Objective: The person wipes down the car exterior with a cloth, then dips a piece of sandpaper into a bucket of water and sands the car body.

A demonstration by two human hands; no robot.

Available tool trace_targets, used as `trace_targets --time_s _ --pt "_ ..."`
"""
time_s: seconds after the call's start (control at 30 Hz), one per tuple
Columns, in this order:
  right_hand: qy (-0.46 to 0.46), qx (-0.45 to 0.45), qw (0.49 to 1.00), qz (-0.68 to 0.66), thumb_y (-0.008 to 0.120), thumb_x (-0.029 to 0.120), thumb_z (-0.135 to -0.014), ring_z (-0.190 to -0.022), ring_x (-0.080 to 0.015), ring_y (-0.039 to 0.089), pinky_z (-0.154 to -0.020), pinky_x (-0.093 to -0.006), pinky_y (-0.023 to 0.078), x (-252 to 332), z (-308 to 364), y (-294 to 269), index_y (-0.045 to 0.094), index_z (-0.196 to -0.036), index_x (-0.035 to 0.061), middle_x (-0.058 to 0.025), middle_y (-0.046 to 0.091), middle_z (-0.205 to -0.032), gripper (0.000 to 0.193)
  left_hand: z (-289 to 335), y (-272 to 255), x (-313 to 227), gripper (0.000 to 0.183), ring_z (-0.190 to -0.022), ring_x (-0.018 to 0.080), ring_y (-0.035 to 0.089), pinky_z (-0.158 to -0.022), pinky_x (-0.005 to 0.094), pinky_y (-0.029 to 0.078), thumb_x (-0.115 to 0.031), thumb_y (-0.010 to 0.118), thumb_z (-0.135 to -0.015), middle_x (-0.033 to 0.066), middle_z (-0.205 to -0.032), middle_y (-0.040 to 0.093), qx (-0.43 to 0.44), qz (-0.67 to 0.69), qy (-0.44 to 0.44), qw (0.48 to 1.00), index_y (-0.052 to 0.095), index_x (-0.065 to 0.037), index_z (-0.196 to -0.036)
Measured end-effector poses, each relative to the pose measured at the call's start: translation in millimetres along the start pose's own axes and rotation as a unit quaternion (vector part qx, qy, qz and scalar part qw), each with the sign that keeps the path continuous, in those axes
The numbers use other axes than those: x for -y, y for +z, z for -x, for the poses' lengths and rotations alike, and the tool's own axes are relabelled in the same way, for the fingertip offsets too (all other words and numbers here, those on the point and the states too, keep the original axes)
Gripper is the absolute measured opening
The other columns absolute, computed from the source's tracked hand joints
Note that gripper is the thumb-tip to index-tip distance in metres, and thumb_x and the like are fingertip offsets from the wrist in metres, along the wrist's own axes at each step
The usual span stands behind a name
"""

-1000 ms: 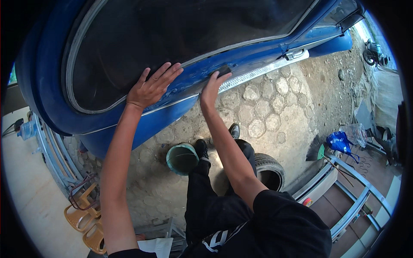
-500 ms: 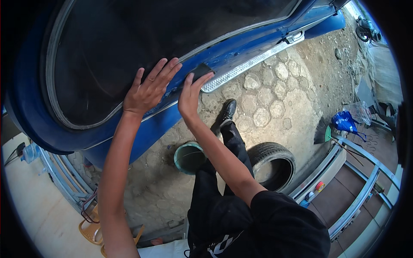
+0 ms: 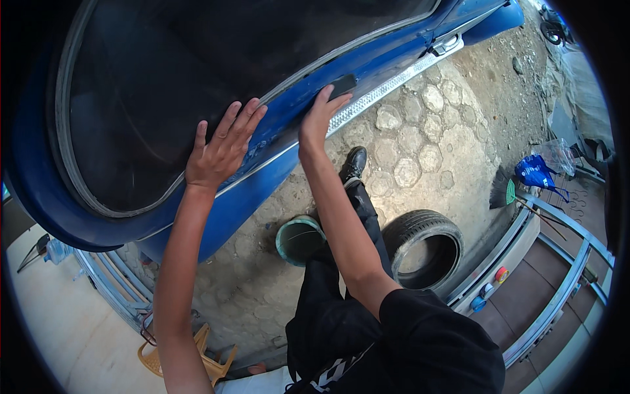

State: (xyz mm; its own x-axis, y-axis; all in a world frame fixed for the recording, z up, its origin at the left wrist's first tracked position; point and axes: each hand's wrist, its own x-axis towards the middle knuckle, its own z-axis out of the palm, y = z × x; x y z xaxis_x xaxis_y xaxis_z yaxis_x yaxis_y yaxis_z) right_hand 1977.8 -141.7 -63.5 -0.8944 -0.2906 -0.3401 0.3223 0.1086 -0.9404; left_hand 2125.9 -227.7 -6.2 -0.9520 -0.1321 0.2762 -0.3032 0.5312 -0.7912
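Note:
My left hand point(image 3: 223, 148) lies flat with fingers spread across the lower edge of a car's dark window point(image 3: 164, 85), its heel over the blue body. To its right, my right hand point(image 3: 319, 121) presses a dark grey piece of sandpaper point(image 3: 344, 85) against the blue car panel point(image 3: 298, 96) below the window trim. The sandpaper sticks out past my fingertips, and the palm hides part of it. Scuffed, paler patches show on the paint between the hands. Just beneath the right hand runs a silver tread-plate running board point(image 3: 377, 98).
A green bucket point(image 3: 280, 246) stands on the paved ground beside my legs. To its right lies a tyre point(image 3: 420, 224). Further right are a broom point(image 3: 502, 189), a blue bag point(image 3: 539, 174) and a metal frame point(image 3: 558, 299). A yellow plastic chair point(image 3: 213, 369) sits at lower left.
My right hand has slid right and farther up along the panel with the sandpaper. The left hand stays flat at nearly the same spot. The view has shifted slightly.

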Motion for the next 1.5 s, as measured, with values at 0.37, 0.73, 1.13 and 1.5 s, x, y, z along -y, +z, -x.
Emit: trace_targets --time_s 0.37,0.73,1.13,1.5 --pt "-0.030 0.090 0.994 0.059 0.041 0.036 -0.102 -0.148 -0.0382 -0.003 -0.120 -0.0381 0.005 -12 41 -18 -0.001 -0.149 -0.0110 -0.0320 -0.003 -0.157 0.079 5 3 0 0.057 -0.147 0.0091 0.022 -0.120 0.0539 0.003 -0.034 0.033 -0.096 -0.0147 -0.160 0.020 0.000 0.016 0.002 1.000 0.023 -0.038 -0.152" --pt "-0.084 0.038 0.993 0.074 0.031 0.036 -0.105 -0.148 -0.0402 -0.005 -0.119 -0.0456 0.004 -8 55 16 -0.005 -0.152 -0.0019 -0.0273 -0.010 -0.158 0.071 1 1 -1 0.059 -0.147 0.0095 0.021 -0.120 0.0548 0.002 -0.034 0.035 -0.095 -0.0145 -0.160 0.020 0.006 0.010 0.002 1.000 0.022 -0.039 -0.153" --pt "-0.169 0.066 0.975 0.126 0.031 0.035 -0.104 -0.148 -0.0391 -0.002 -0.119 -0.0434 0.007 -26 51 -5 -0.001 -0.153 -0.0029 -0.0273 -0.009 -0.159 0.069 4 3 -1 0.060 -0.147 0.0093 0.021 -0.120 0.0548 0.002 -0.033 0.035 -0.095 -0.0151 -0.160 0.019 0.001 0.018 -0.005 1.000 0.022 -0.039 -0.152" --pt "-0.162 0.024 0.980 0.108 0.036 0.030 -0.102 -0.148 -0.0435 -0.003 -0.119 -0.0466 0.006 -9 45 10 0.000 -0.153 -0.0011 -0.0284 -0.008 -0.158 0.070 2 1 -1 0.057 -0.146 0.0096 0.023 -0.120 0.0549 0.004 -0.036 0.034 -0.096 -0.0159 -0.160 0.021 -0.002 0.000 -0.008 1.000 0.024 -0.042 -0.151"
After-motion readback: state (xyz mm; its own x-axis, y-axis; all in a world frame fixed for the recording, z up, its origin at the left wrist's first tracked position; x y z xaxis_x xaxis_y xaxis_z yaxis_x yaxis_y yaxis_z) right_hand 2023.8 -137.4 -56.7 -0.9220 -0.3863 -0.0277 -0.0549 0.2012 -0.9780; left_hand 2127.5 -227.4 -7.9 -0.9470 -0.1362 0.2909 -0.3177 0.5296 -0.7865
